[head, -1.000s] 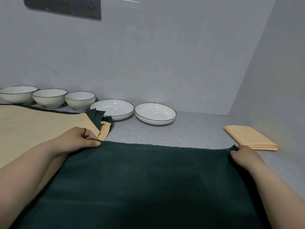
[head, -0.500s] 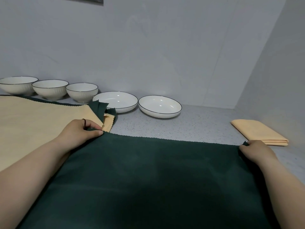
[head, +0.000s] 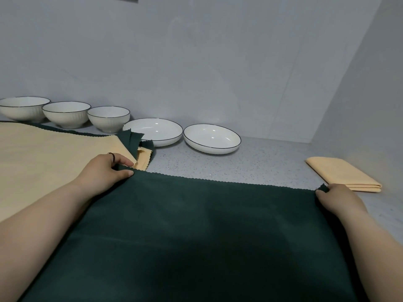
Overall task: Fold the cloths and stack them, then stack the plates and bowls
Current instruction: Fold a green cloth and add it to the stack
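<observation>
Green cloth [head: 196,236] lies spread flat on the counter [head: 250,164], filling the near half of the view and running off the bottom edge. Its far edge runs left to right, dipping slightly toward the right; how far the cloth reaches toward the person cannot be told, so its long axis is uncertain. Dark, matte green with a fine scalloped hem along the far edge and almost no wrinkles. Left hand [head: 104,171] pinches the far left corner between thumb and curled fingers, with a dark ring [head: 111,155] on one finger. Right hand [head: 335,199] grips the far right corner, fingers curled over it, and a small tip of green pokes up past the knuckles. The edge is drawn taut between the two hands. To the left lies a yellow cloth [head: 43,160], spread open and just beside the left hand; a lower green cloth [head: 128,138] shows under it as a scalloped border and a rumpled corner. To the right, close to the right hand, sits a folded cloth [head: 342,173] — yellow, a neat flat packet. Along the wall [head: 196,62] is a row: three white ribbed bowls [head: 65,114] with dark rims on the left, then two shallow white plates [head: 211,138], all upright and unstacked — the nearer plate is partly hidden by the rumpled green corner.
</observation>
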`<state>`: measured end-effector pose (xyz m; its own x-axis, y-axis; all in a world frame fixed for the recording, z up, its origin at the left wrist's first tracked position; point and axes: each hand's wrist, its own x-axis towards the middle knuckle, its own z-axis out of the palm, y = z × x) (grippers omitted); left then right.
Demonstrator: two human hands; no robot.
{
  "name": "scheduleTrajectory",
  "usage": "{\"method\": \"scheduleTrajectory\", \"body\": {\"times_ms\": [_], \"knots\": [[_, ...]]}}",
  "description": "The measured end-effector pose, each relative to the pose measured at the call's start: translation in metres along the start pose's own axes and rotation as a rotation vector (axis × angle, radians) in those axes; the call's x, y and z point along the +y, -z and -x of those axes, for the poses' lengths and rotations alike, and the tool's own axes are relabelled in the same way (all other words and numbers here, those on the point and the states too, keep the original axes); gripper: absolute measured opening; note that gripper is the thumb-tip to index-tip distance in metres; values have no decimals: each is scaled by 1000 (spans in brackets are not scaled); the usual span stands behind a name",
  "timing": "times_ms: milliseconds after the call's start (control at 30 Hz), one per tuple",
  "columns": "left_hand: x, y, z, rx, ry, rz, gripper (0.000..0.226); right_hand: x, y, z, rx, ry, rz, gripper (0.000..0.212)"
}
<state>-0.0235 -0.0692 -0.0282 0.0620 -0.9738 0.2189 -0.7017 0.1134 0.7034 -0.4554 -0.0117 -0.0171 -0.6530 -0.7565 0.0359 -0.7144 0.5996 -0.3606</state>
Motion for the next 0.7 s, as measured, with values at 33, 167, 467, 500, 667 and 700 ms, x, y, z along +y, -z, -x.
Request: {"method": "scheduleTrajectory", "body": {"times_ms": [33,167,467,500,667,700], "knots": [[0,0,0,-5,9,7,17,0,0,1,13,-1,2,18],[0,2,1,-15,38,60,24,-6,4,12,61,13,-19,31],[30,22,25,95,136,117,29,-22,28,92,185,294,174,42],[42,24,36,36,81,23,30,-26,28,106,155,376,156,41],[98,-1,127,-243,-346,-278,38,-48,1,197,85,790,-1,45],[104,-11,145,-258,-418,-310,46,-51,-4,211,66,822,-20,47]]}}
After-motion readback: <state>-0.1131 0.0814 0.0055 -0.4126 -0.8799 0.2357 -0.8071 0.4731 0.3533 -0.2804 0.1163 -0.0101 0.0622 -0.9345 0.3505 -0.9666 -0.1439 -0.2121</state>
